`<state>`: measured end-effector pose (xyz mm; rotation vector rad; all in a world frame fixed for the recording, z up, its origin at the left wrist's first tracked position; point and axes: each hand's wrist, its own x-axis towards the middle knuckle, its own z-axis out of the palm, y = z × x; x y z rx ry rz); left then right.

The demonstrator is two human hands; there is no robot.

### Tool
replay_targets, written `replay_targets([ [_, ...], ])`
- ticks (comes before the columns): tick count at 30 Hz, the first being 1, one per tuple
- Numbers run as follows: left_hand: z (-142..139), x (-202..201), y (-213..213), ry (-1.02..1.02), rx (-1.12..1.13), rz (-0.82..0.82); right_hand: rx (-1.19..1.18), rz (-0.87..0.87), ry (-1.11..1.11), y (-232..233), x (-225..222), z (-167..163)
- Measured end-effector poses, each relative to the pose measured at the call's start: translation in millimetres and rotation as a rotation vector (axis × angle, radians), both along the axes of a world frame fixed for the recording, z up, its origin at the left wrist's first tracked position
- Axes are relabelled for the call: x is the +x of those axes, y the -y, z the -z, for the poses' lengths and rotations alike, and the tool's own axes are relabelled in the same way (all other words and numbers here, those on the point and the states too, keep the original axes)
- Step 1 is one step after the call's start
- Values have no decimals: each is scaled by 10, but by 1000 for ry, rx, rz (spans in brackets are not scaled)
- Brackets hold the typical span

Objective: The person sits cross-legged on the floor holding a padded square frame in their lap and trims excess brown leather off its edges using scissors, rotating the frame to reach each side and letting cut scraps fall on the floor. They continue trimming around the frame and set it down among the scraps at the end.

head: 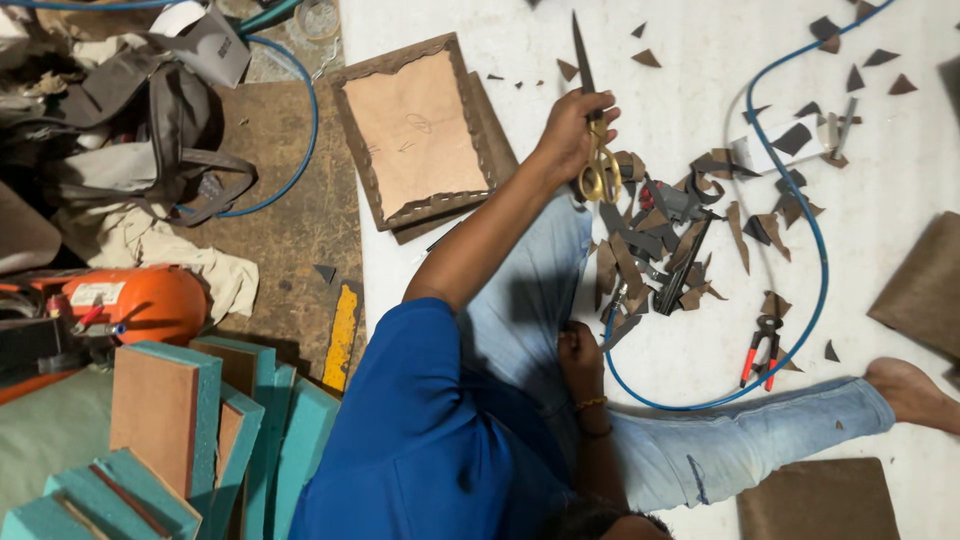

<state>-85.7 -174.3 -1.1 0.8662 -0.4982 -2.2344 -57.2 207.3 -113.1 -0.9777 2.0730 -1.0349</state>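
Fingers of the right hand (572,130) are clenched through the gold handles of the scissors (592,120), blade running straight up toward 12 o'clock. Left hand (580,355) rests curled on the jeans at 6, holding nothing I can see.

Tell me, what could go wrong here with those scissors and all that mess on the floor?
The seated person's hand grips long scissors just above a bent knee; a slip could cut the leg. The scraps and pliers lie close to the bare foot, which might get pricked. The hose loops around that leg and could trip the person on standing.
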Motion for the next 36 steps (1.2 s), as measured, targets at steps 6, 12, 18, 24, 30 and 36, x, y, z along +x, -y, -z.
replay_targets([
  [6, -30, 2, 23, -81, -12, -20, 26, -1, 94, -1, -33, 8],
  [12, -80, 5, 4, -48, -1, 3, 117, -2, 84, -6, -48, -30],
  [18, -175, 9, -34, -32, 7, 12, 53, -28, 62, -12, -67, -56],
  [24, -317, -12, -9, -43, -28, 27, 102, -16, 101, -6, -76, -86],
  [30, -362, -84, 43, -38, 13, 44, 74, -32, 65, -26, -71, -151],
  [36, -524, -32, 202, 141, -311, 26, 137, -21, 36, -45, -84, -183],
])
